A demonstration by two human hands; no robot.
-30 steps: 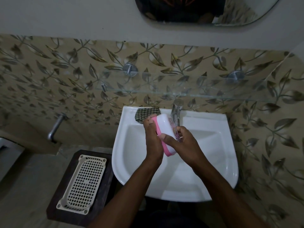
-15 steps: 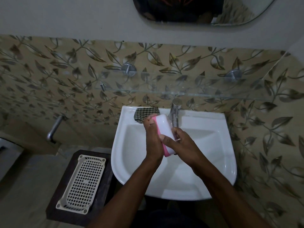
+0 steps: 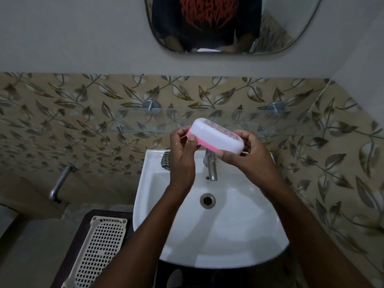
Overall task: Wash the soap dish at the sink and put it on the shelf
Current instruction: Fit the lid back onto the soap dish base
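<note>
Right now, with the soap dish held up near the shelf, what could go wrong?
1. The soap dish is held only at its ends by the left hand and right hand; if wet, it may slip and drop onto the tap or sink.
2. The glass shelf is clear and hard to see; the dish could knock its front edge.

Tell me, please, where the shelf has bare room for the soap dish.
The glass shelf looks bare from the left bracket to the right bracket and beyond. The sink's back rim is crowded by the checked cloth and tap.
</note>
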